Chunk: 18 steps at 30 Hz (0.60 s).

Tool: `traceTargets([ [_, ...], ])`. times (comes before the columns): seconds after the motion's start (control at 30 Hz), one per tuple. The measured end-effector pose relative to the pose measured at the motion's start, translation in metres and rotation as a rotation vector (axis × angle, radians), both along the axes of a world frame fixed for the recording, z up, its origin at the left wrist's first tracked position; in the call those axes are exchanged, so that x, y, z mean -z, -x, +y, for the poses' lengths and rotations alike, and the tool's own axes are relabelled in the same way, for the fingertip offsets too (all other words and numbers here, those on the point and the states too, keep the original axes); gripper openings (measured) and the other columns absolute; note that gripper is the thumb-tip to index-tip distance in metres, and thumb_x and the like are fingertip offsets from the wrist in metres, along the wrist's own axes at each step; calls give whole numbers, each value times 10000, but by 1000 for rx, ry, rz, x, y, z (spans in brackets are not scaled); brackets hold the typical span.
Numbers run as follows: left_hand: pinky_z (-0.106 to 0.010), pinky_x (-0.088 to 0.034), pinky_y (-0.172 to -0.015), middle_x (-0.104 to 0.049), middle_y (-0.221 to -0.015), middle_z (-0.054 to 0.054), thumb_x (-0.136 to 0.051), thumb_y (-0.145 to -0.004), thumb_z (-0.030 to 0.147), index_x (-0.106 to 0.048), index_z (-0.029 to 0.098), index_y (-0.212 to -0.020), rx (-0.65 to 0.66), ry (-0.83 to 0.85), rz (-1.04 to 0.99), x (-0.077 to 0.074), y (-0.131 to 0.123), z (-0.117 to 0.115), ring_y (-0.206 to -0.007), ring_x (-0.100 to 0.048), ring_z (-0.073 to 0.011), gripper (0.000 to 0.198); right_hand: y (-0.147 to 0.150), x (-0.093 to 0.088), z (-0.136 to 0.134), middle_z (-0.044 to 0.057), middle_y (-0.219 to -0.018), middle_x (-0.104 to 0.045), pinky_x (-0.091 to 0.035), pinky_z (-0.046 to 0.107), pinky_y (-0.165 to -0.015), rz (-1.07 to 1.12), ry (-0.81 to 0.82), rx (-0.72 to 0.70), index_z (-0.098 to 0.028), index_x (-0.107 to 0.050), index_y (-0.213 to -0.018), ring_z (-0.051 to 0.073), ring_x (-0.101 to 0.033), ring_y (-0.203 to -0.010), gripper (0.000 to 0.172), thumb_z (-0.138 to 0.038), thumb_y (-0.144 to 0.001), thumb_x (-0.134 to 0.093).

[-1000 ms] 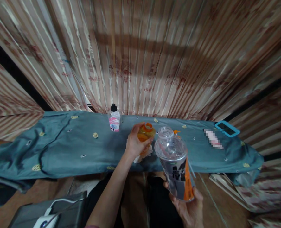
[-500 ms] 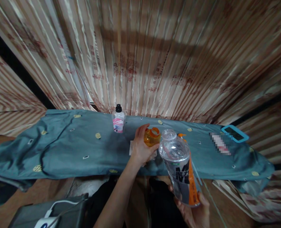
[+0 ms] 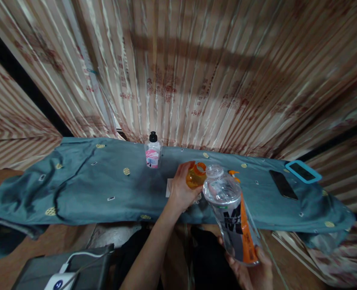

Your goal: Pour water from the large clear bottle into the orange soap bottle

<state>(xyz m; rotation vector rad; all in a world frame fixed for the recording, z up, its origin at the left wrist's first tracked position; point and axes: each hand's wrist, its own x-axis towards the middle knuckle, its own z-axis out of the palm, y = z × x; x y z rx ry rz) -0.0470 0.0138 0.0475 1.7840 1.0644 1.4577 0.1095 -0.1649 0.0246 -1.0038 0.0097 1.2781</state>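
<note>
In the head view my left hand point(image 3: 182, 186) is wrapped around a small orange see-through bottle point(image 3: 195, 177), whose uncapped mouth faces up and to the right. My right hand point(image 3: 250, 264) grips the lower end of a large clear plastic bottle point(image 3: 231, 217) with a grey and orange label. That bottle leans to the left, its open neck close beside the orange bottle's mouth; whether the two touch I cannot tell. Behind them an orange pump top point(image 3: 234, 174) lies on the cloth, partly hidden. Under my left hand, something pale and flat point(image 3: 169, 187) is mostly covered.
A clear bottle with a black cap and pink label point(image 3: 153, 151) stands toward the back of the cloth-covered table point(image 3: 84, 181). To the right lie a black phone point(image 3: 283, 184) and a blue-framed device point(image 3: 303, 172). A pleated curtain point(image 3: 178, 72) hangs behind.
The whole view has shifted slightly. Both hands keep hold of their bottles, with the necks still close together. The phone, blurred out before, now shows plainly.
</note>
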Motion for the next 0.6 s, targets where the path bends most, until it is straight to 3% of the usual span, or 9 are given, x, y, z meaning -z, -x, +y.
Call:
traceTargets([
  [0.17,-420,-545,-931,-624,-1156,-90,-792,-657,203,-536,207,-1162,5,7,-8,2,0,0,-1048,-641,-254,566,1,-8,-1,152,-900,-717,-560,271,-508,-88,-9,-1,-241,-758,-901,299,-701,-750,479,-462,-505,-910],
  [0.43,-397,-545,-914,-632,-1132,-88,-791,-680,236,-544,194,-1147,1,-8,-10,2,-1,0,-1028,-644,-246,530,0,-11,-8,86,-895,-726,-602,307,-553,-74,54,50,-246,-706,-1010,274,-701,-741,580,-457,-508,-905],
  [0.6,-401,-541,-913,-635,-1140,-95,-796,-683,250,-549,178,-1139,-4,-16,3,1,-1,0,-1036,-643,-250,524,4,-20,-11,59,-991,-727,-610,346,-550,-40,48,68,-280,-695,-1041,313,-707,-807,496,-445,-605,-865],
])
